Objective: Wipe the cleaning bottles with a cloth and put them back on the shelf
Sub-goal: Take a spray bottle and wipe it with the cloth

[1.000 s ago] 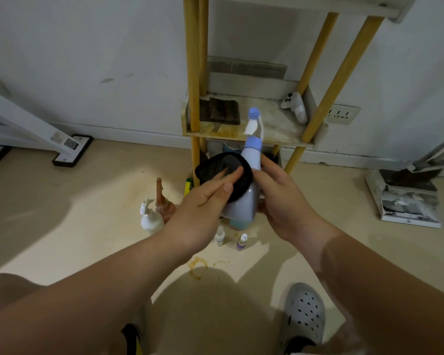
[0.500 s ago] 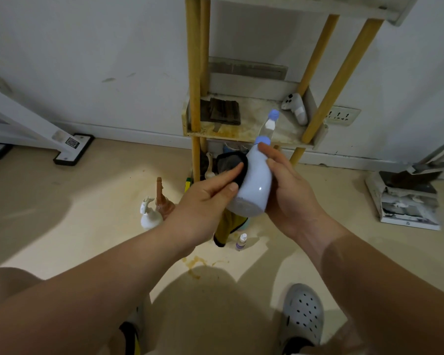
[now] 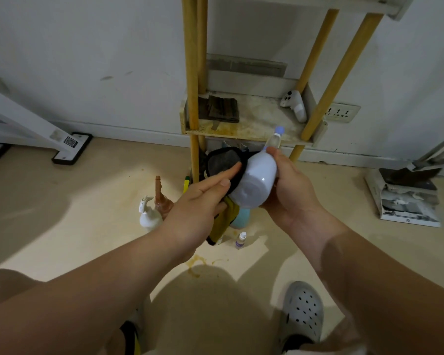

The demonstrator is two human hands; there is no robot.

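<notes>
We can read no brand or writing on the pale blue-white plastic spray bottle (image 3: pixel 256 178); its smooth rounded body shows no label on the side facing us. The only printed mark we can make out is a square code sticker (image 3: pixel 69 142) on a flat white stand foot at the far left, and the purple label on a tiny dropper bottle (image 3: pixel 241 240) is too small to read.

Our right hand (image 3: pixel 290 190) curls round the spray bottle, which is tilted in mid-air with its base towards us and its nozzle towards the front edge of the stained wooden shelf (image 3: pixel 254 124). Our left hand (image 3: pixel 198 208) lays straight fingers on a black mesh cloth (image 3: pixel 222 162) with a yellow part hanging below, thumb beneath, pressing it against the bottle's left side.

The middle of the shelf board is bare between a dark folded rag (image 3: pixel 222 108) and a white controller (image 3: pixel 294 105). On the floor beneath stand a white pump bottle (image 3: pixel 149 219), a brown bottle (image 3: pixel 163 203) and a teal bottle (image 3: pixel 241 217).
</notes>
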